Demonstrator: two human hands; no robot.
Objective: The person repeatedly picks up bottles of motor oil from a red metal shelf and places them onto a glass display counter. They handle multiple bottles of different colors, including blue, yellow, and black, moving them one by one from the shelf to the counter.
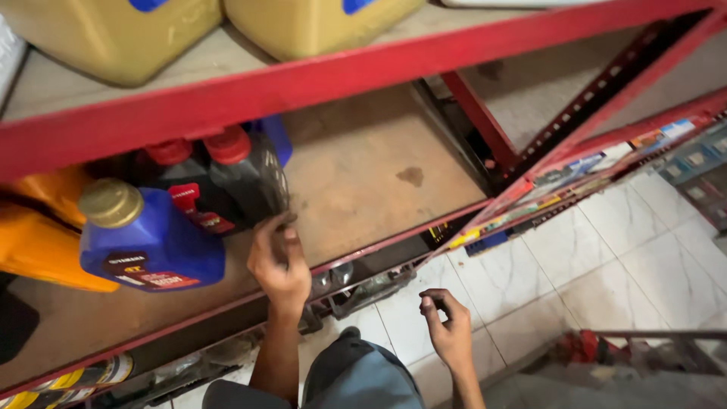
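Closest to the lens, the person's knee in grey cloth (362,375) fills the bottom edge. Just right of it the right hand (448,329) hangs over the white tiled floor (644,257), its fingers (433,304) curled loosely inward and holding nothing.

Further in, the left hand (279,261) reaches up onto the middle shelf board (363,174), forearm rising straight from below, wrist bent. Its fingers (279,223) are half open and touch the side of a dark grey bottle (254,178), without closing around it.

That bottle stands upright on the shelf, dark and glossy with a red cap. A second dark bottle with a red cap (178,170) stands just beside it on the left. Nearer the shelf's front edge sits a blue jug (151,242) with a gold cap and a dark and red label. Orange containers (42,242) lie at far left.

Above, beyond the red steel rail (303,87), two yellow jugs (113,34) sit on the upper shelf.
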